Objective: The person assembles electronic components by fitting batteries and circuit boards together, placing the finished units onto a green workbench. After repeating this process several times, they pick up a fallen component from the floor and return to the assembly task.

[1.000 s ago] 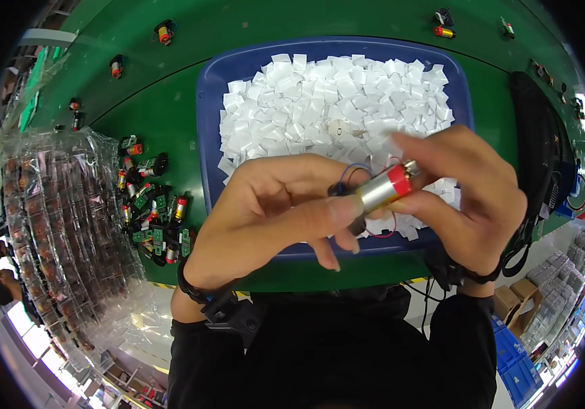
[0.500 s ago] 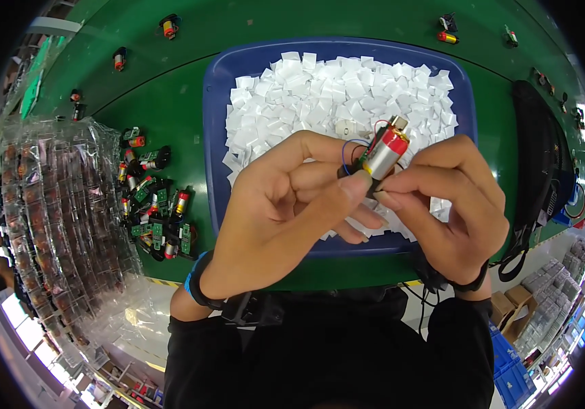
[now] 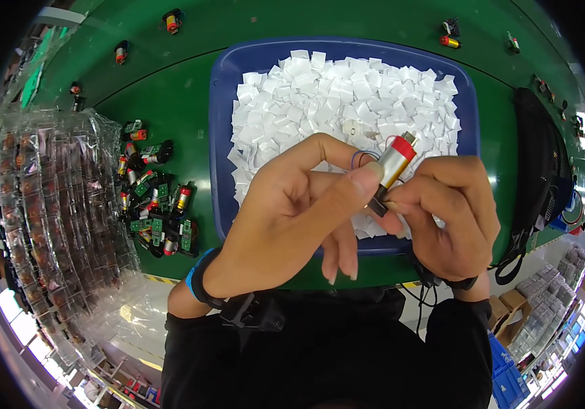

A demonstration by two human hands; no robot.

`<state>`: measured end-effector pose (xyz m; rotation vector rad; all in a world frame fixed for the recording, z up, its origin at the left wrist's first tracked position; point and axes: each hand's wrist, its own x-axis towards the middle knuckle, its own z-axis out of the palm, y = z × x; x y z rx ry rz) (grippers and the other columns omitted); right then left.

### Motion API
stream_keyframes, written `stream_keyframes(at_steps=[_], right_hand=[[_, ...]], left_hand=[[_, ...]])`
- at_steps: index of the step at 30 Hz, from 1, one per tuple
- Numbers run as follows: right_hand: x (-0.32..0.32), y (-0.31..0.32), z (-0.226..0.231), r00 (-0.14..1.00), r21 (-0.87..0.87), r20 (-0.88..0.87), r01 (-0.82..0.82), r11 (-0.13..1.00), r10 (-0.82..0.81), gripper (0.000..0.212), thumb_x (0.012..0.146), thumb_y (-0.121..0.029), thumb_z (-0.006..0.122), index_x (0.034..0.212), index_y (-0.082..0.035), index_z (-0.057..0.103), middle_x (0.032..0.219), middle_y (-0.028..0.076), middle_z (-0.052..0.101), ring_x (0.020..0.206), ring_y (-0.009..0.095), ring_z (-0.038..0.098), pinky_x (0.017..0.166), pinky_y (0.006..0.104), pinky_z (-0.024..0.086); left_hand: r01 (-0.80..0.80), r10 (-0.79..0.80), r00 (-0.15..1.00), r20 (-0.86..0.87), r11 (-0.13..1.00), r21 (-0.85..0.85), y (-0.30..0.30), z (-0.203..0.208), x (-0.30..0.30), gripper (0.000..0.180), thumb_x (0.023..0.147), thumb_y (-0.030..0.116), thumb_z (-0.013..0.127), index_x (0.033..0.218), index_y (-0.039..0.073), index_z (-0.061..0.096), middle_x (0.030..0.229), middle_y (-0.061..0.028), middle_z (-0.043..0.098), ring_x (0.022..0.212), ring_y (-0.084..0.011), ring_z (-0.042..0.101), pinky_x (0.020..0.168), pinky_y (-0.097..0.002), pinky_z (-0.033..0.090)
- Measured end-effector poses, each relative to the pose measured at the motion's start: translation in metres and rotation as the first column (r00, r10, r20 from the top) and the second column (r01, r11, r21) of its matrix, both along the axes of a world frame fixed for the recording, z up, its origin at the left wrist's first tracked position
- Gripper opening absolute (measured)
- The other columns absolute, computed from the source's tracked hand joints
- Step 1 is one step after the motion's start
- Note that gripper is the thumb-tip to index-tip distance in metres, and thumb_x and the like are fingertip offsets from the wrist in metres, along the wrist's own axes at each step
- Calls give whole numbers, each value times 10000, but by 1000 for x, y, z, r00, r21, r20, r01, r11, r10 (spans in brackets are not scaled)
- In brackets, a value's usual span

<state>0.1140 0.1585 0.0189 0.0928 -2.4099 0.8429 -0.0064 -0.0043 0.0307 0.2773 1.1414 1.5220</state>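
A small cylindrical battery assembly point(image 3: 396, 163), silver with a red band at its upper end, is tilted over the tray with thin wires looping off it. A black piece point(image 3: 377, 206) shows at its lower end. My left hand point(image 3: 292, 211) grips the cylinder between thumb and fingers, its outer fingers hanging loose below. My right hand point(image 3: 453, 215) is closed in a pinch beside the black lower end; its fingertips partly cover what they hold. Beneath both hands, a blue tray point(image 3: 219, 146) holds a heap of white paper-like squares point(image 3: 333, 95).
Left of the tray lies a pile of similar battery assemblies with green circuit boards point(image 3: 158, 225). Stacked clear plastic trays point(image 3: 54, 204) stand farther left. A few loose assemblies are on the green table point(image 3: 251, 20) at the back. A black bag-like item point(image 3: 530, 163) lies at the right.
The battery assembly has shifted slightly right and down and turned, showing its black lower end. My left outer fingers have dropped lower, and my right hand has moved a little down and left.
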Motion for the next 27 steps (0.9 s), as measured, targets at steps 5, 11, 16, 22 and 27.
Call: stream_keyframes(at_steps=[5, 11, 16, 22, 27], right_hand=[[2, -1, 2, 1000, 32, 5, -12, 999, 12, 216, 716, 10, 801, 893, -9, 680, 847, 98, 608, 716, 203, 590, 564, 277, 459], [-4, 13, 5, 997, 53, 1, -83, 995, 83, 283, 690, 34, 797, 952, -13, 703, 866, 82, 608, 646, 165, 602, 525, 239, 478], [-1, -1, 3, 992, -122, 86, -86, 989, 96, 312, 715, 8, 809, 1006, -29, 702, 869, 72, 624, 609, 127, 587, 496, 221, 456], [-2, -6, -1, 978, -240, 101, -156, 958, 185, 316, 745, -20, 814, 1030, -44, 680, 849, 66, 640, 604, 117, 584, 492, 227, 439], [0, 1, -2, 974, -263, 162, -112, 958, 158, 307, 751, -11, 804, 1026, -47, 673, 793, 57, 645, 598, 122, 583, 488, 229, 431]], left_hand=[[29, -31, 998, 63, 999, 24, -1, 1, -2, 273, 1033, 234, 505, 1134, -20, 497, 841, -159, 708, 479, -122, 613, 386, -206, 433], [17, -37, 964, -264, 997, -80, 3, 8, -14, 311, 1031, 285, 494, 1116, -12, 535, 789, -98, 677, 436, -124, 568, 365, -223, 416], [-122, -210, 580, -787, 933, -339, 27, 1, -105, 331, 997, 349, 557, 1131, 47, 568, 903, -47, 690, 550, -79, 560, 401, -214, 393], [-397, -390, 113, -914, 826, -401, 10, -41, -234, 376, 972, 349, 579, 912, -20, 618, 760, -87, 638, 595, -152, 582, 540, -279, 460], [-275, -261, -63, -963, 932, -235, -69, -35, -219, 217, 907, 251, 668, 969, 44, 648, 830, -62, 690, 656, -201, 614, 609, -341, 511]])
